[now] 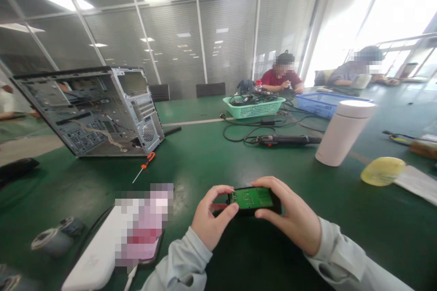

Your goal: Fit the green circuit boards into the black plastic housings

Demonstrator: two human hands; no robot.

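Both my hands hold a small black case with a green circuit board [251, 198] lying open-side up in it, just above the green table [211, 159]. My left hand [210, 219] pinches its left end between thumb and forefinger. My right hand [292, 217] wraps around its right end, fingers curled over the top edge. Both hands are closed on it.
An open computer case [92, 111] lies at the left, an orange-handled screwdriver [145, 165] in front of it. A white tumbler [343, 132], black power tool [288, 140], green basket [254, 107], blue basket [324, 103] and yellow object [382, 171] lie beyond. Two people sit at the far end.
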